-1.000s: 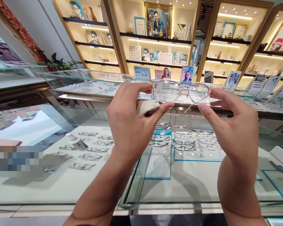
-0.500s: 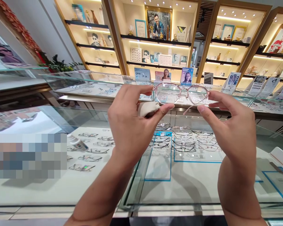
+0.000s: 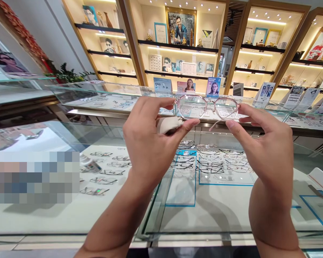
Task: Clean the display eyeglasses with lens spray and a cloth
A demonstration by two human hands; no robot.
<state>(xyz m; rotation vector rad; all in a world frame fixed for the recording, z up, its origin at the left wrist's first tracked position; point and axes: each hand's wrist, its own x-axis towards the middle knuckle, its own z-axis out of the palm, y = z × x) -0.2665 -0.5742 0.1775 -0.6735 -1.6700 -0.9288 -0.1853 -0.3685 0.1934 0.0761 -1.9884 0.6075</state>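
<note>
This is an optical shop: spectacle frames (image 3: 210, 167) lie in rows in a glass display desk (image 3: 204, 218); lit shelves (image 3: 177, 45) beyond hold eyewear portraits (image 3: 166, 64).

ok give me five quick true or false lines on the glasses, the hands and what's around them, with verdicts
1. The left hand and the right hand hold the same pair of glasses. True.
2. The pale bundle is in the right hand. False: it is in the left hand.
3. The lenses are see-through. True.
4. The white bottle shows to the right of the right hand. False: it shows to the left of the left hand in the picture.
5. Rows of eyeglass frames show lower in the picture than the pair of glasses. True.
</note>
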